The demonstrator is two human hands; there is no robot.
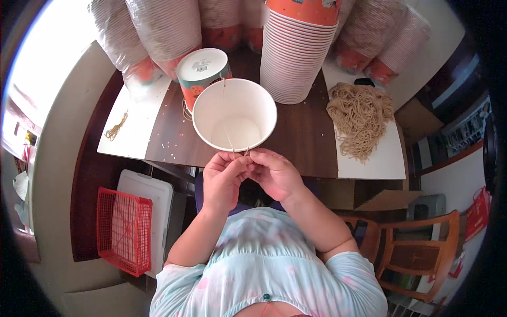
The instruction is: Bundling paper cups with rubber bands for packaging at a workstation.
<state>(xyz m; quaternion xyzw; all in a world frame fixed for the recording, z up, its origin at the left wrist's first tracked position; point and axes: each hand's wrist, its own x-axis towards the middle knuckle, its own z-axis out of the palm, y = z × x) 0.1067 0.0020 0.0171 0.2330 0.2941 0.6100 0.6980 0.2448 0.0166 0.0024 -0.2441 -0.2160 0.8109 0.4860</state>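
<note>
Cord (pixel 229 138) pinched at near rim of white bucket (pixel 248 108)

Left hand (pixel 224 177) and right hand (pixel 274 171) meet, fingers closed on thin cord. White bucket just beyond both hands, open mouth facing person; cord crosses opening to far rim. Upside-down orange-green bucket (pixel 202 71) beyond left hand, past white one. Tall bucket stack (pixel 293 58) beyond right hand. Tangled cord pile (pixel 362 116) right of right hand; small strand bunch (pixel 116 128) well left of left hand.

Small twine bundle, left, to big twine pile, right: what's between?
Head view: the open white bucket, with pale specks on the dark tabletop; the upturned bucket and tall bucket stack stand slightly farther back.
</note>
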